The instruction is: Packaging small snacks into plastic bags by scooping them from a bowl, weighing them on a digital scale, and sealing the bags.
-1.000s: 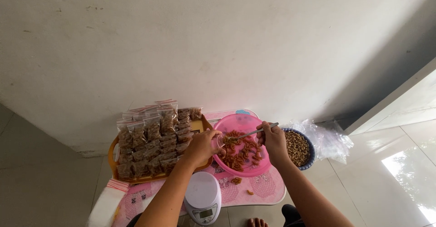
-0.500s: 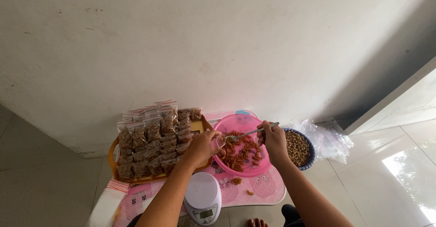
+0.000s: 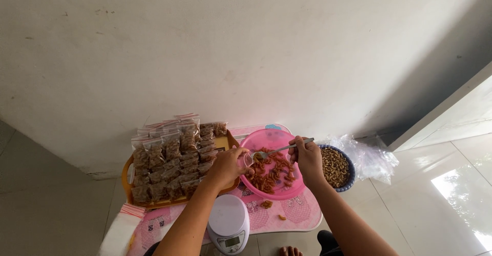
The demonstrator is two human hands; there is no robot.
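A pink plastic bowl (image 3: 268,137) of reddish-brown curled snacks sits on a small pink table (image 3: 294,212). My right hand (image 3: 307,158) grips a metal spoon (image 3: 282,149) whose bowl end points left over the snacks. My left hand (image 3: 229,166) holds a small clear plastic bag (image 3: 249,159) open at the spoon's tip, above the bowl's left rim. Both forearms reach in from the bottom of the head view.
An orange tray (image 3: 126,173) with several filled snack bags (image 3: 171,158) stands left of the bowl. A blue bowl (image 3: 336,168) of tan snacks and crumpled clear plastic (image 3: 373,157) lie to the right. A white kitchen scale (image 3: 229,224) sits near me. A white wall rises behind.
The spoon's tip has shifted slightly toward the small bag's mouth; the right hand rose a little. The left hand stays put.
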